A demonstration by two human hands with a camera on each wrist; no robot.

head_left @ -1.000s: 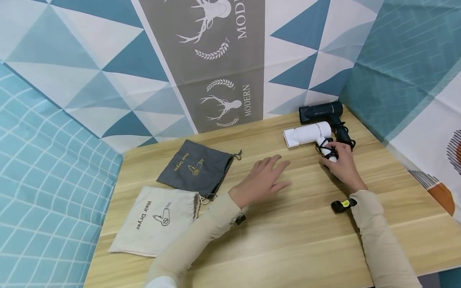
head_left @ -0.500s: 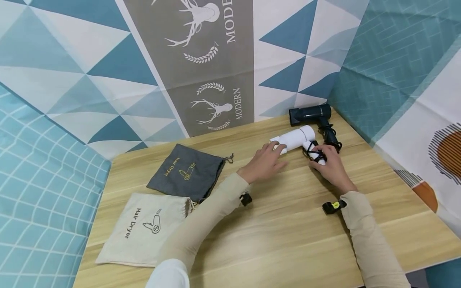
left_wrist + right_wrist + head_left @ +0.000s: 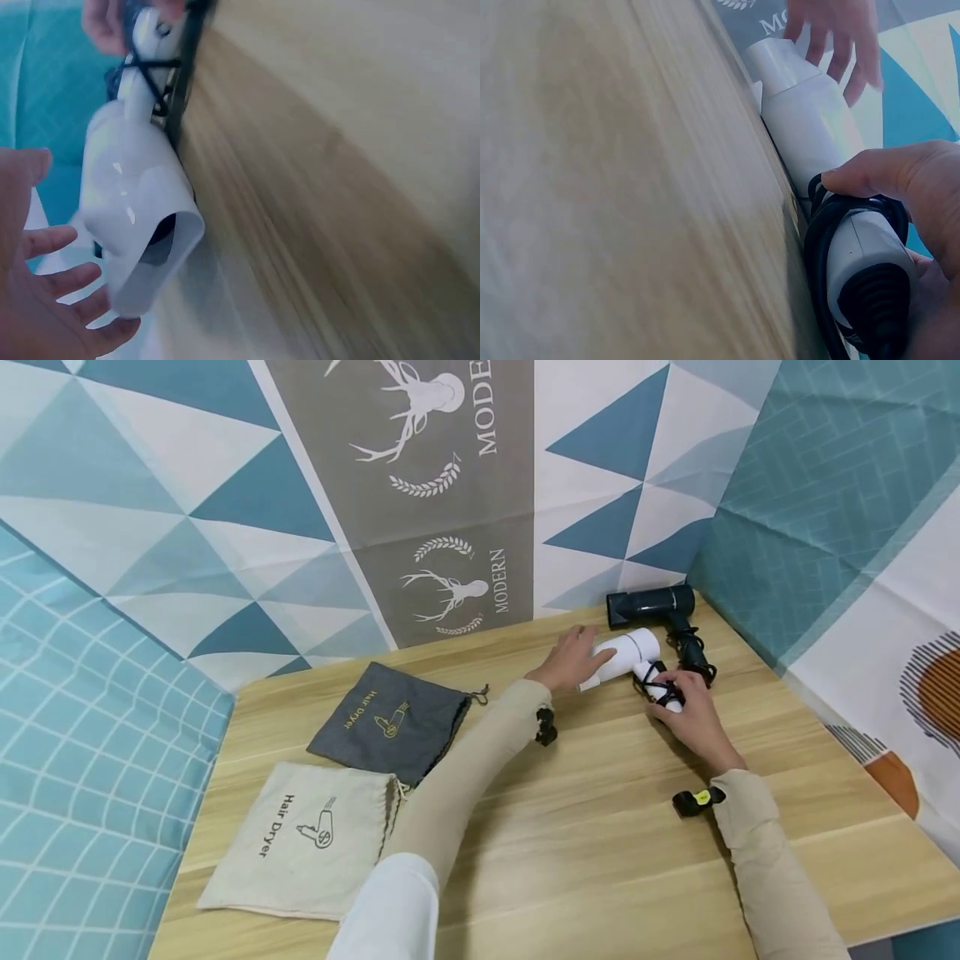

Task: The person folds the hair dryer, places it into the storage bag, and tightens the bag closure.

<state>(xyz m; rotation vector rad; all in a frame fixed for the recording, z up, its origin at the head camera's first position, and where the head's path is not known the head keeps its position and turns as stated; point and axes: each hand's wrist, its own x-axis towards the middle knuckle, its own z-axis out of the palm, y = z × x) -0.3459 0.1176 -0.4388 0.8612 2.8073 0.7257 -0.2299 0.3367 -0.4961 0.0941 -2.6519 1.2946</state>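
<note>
A white hair dryer (image 3: 633,649) lies on its side at the back right of the table, black cord wound round its handle. My right hand (image 3: 696,717) grips that handle, thumb over the cord; the right wrist view shows the thumb (image 3: 862,174) against the wrapped handle (image 3: 866,247). At the nozzle end is my left hand (image 3: 570,660), its fingers extended and spread. In the left wrist view the left fingers (image 3: 71,281) reach along one side of the nozzle (image 3: 146,232), with the thumb held away from it.
Behind the white dryer a black hair dryer (image 3: 651,604) lies against the wall, its cord wrapped too. A grey drawstring bag (image 3: 352,739) and a cream drawstring bag (image 3: 247,860), both printed "Hair Dryer", lie flat on the left of the wooden table (image 3: 592,860).
My left hand has moved forward and right, from above the middle of the table to the white hair dryer's nozzle. My right hand keeps its grip on the handle. The head view has shifted slightly.
</note>
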